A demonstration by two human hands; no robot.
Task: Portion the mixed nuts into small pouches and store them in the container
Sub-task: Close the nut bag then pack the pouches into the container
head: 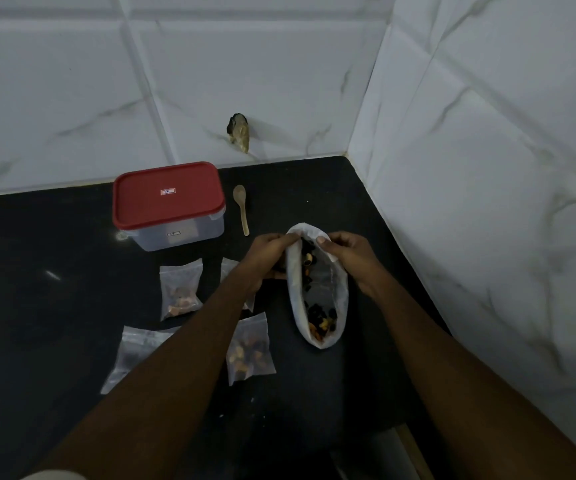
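A large white translucent plastic bag point(335, 296) with the mixed nuts point(321, 323) lies on the black desk point(37, 271), near the corner of the tiled wall. Its long axis runs away from the person: the closed bottom is at the near end and the open mouth at the far end, between both hands. The left hand point(269, 247) pinches the left rim of the mouth and the right hand point(348, 254) pinches the right rim, so the fingers point(321, 241) of both are closed on the plastic and hold the mouth apart. The nuts sit in two groups, some near the mouth and more at the bottom.

Everything else for the task lies to the left of the bag. The small wooden spoon point(241, 209) is just beyond the left hand, its handle pointing toward the person, so I think the left hand is the nearer one to take it. The small clear zip pouches point(180, 289), several already holding nuts, lie below the left forearm and beside it. The clear rectangular container with red lid point(168, 194) stands further left and is closed, so storing is not yet begun.
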